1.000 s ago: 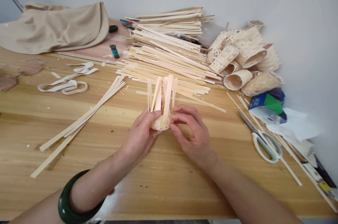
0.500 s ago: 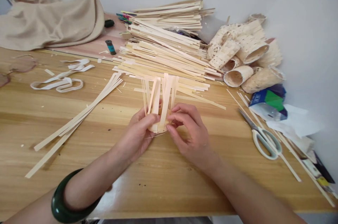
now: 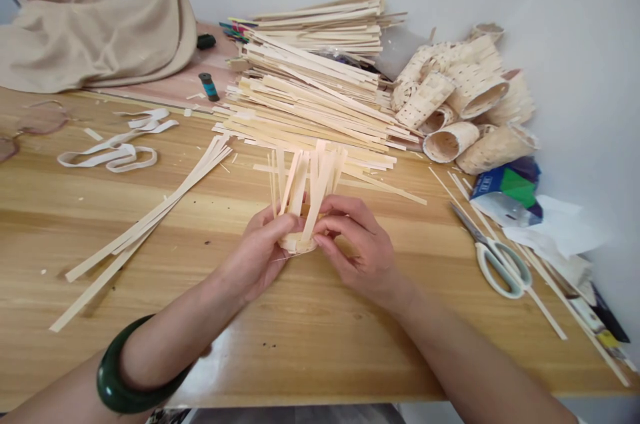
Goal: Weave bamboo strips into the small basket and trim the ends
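A small, partly woven basket of pale flat strips is held upright above the table, its loose strips standing up around the rim. My left hand grips it from the left, thumb pressed on the near side and fingers behind. On the right side, my right hand has thumb and forefinger pinched close together at the base of an upright strip. A thin strand shows along the basket's lower edge. What the right fingertips hold is partly hidden.
Piles of strips lie at the back, finished woven tubes at the back right. Scissors rest on thin sticks at right. Several long strips, white tape, a spool and beige cloth lie to the left.
The upright strips on the right side have tilted further right and spread. Both hands keep their hold on the basket in nearly the same place.
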A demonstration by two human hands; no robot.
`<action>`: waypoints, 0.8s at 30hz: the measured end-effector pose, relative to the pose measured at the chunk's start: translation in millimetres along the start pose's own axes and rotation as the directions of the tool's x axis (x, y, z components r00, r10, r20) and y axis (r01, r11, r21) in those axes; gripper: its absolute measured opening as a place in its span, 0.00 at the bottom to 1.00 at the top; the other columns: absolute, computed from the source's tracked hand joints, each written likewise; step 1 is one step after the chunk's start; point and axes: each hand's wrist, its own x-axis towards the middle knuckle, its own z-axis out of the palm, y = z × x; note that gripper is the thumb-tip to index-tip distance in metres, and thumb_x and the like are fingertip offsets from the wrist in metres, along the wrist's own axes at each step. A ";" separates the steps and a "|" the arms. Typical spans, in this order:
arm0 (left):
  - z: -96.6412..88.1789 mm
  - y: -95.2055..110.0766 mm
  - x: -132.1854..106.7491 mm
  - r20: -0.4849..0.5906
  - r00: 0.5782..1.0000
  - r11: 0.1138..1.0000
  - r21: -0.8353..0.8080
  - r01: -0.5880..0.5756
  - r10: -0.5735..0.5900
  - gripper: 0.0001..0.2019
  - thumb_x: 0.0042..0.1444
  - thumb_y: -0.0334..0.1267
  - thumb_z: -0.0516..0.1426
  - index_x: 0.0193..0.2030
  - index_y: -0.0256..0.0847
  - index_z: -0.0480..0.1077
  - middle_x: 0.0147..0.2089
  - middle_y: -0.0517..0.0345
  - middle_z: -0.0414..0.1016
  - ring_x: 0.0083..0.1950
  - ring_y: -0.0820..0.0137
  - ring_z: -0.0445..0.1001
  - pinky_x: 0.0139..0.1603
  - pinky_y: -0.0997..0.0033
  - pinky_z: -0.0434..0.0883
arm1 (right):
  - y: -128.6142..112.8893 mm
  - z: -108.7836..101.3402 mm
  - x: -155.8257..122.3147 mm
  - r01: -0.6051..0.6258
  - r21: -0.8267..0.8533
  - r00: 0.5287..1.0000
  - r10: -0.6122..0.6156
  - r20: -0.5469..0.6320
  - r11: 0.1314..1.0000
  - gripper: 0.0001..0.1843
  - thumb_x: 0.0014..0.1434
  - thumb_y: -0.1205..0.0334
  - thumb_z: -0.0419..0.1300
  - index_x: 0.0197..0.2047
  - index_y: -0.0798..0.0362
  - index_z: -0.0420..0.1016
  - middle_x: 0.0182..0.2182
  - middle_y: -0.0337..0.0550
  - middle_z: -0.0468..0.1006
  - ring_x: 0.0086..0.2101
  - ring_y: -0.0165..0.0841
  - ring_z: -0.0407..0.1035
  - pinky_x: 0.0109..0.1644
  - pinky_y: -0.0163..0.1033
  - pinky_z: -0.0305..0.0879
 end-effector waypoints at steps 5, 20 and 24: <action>1.1 5.2 1.4 0.060 0.998 0.991 -0.135 0.025 -0.017 0.10 0.47 0.36 0.65 0.38 0.39 0.80 0.44 0.51 0.85 0.48 0.60 0.80 0.44 0.68 0.78 | 4.8 3.8 -1.9 -0.058 0.017 0.994 0.060 -0.093 0.998 0.08 0.68 0.71 0.59 0.46 0.48 0.74 0.50 0.48 0.76 0.49 0.36 0.76 0.40 0.39 0.81; -4.5 4.5 2.3 0.139 0.989 0.978 -0.198 0.072 -0.044 0.11 0.48 0.32 0.62 0.41 0.36 0.78 0.38 0.51 0.85 0.54 0.53 0.82 0.58 0.55 0.78 | 12.5 2.1 -2.3 -0.034 0.096 0.999 0.034 -0.003 0.995 0.14 0.66 0.64 0.66 0.55 0.47 0.74 0.52 0.50 0.76 0.52 0.37 0.75 0.45 0.40 0.83; -3.5 3.9 1.9 0.134 0.990 0.975 -0.207 0.075 -0.048 0.12 0.45 0.30 0.62 0.39 0.35 0.78 0.39 0.51 0.85 0.53 0.53 0.82 0.58 0.55 0.78 | 13.9 2.7 -3.1 -0.014 0.075 1.000 0.014 0.003 0.997 0.14 0.66 0.63 0.66 0.55 0.47 0.74 0.52 0.50 0.77 0.53 0.39 0.75 0.47 0.43 0.83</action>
